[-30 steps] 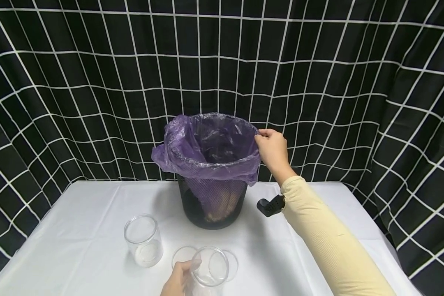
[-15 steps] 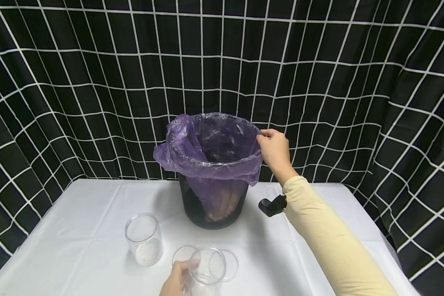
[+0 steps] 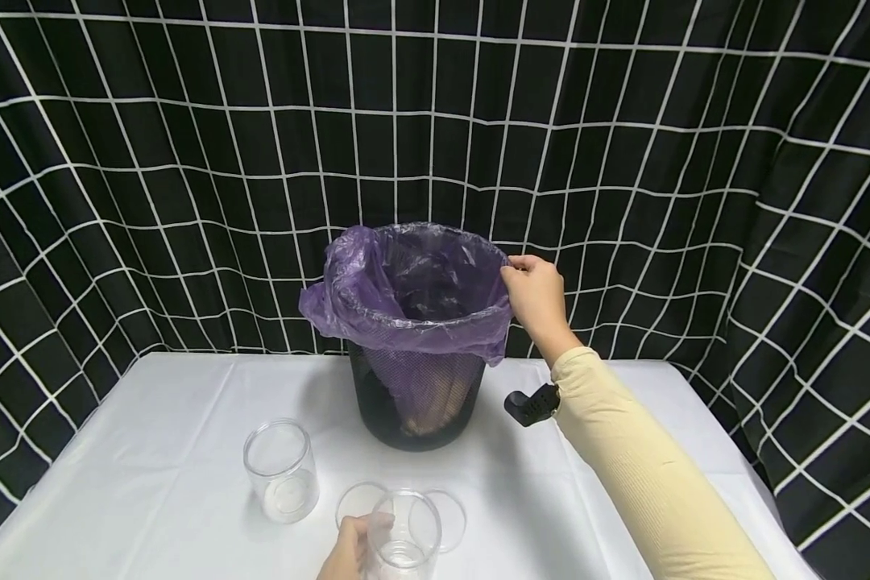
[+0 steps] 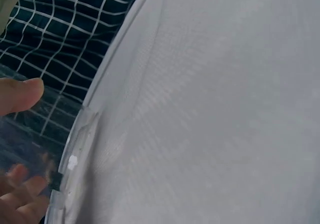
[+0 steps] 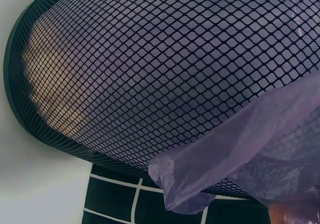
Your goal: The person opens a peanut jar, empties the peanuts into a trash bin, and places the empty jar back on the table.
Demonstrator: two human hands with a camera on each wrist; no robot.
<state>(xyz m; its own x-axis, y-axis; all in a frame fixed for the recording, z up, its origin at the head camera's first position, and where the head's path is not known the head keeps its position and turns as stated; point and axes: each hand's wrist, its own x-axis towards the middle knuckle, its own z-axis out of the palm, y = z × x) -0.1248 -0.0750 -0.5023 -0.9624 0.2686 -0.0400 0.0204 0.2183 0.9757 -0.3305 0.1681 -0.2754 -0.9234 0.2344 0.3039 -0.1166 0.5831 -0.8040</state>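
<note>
At the bottom of the head view my left hand [image 3: 348, 549] grips a clear plastic jar [image 3: 404, 554] by its left side, its open mouth facing up. In the left wrist view the thumb [image 4: 22, 94] and curled fingers [image 4: 25, 199] lie on either side of that jar. My right hand [image 3: 538, 296] pinches the purple bin bag [image 3: 428, 334] at the right rim of a black mesh wastebasket [image 3: 371, 407]. The bag lines the basket and folds over its rim, bunched at the left. Through the mesh a pale tan patch [image 5: 60, 94] shows near the base.
A second clear jar [image 3: 284, 475] stands uncovered on the white-covered table [image 3: 167, 451], left of the basket. Two clear round discs [image 3: 455, 519] lie flat behind the held jar, partly hidden by it. Black curtains [image 3: 261, 145] with white grid lines enclose the back and sides.
The jar in my left hand has shifted slightly left and tipped a little, with more of its base showing. My right hand keeps its place at the basket's rim.
</note>
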